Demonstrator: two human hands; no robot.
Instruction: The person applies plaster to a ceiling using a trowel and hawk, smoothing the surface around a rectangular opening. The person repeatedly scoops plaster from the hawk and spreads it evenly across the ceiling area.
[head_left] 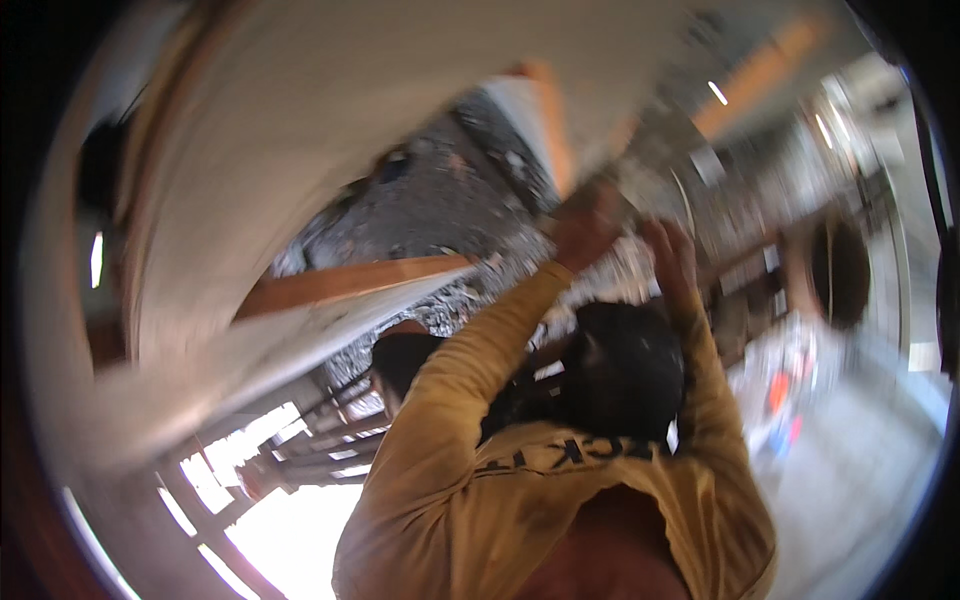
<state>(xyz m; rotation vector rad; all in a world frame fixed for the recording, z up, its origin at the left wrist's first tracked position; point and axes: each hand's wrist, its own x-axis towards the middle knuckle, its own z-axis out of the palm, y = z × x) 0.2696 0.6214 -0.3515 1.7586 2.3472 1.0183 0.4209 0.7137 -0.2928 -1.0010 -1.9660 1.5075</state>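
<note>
Neither of my hands shows in the head view, which is blurred by motion. A person in a yellow long-sleeved shirt [560,480] and a dark cap [625,370] stands right in front of me with their back to me. Both their arms are raised. Their left hand [585,228] and right hand [670,255] reach up to the edge of a large white panel [330,130] that fills the upper left. I cannot tell how firmly they hold it.
Another person's dark-capped head [405,358] shows just left of the yellow shirt. A wooden beam [350,283] runs under the panel, with rough grey surface [440,200] behind. Wooden slats [300,440] with bright light lie lower left. An orange object [778,392] is at right.
</note>
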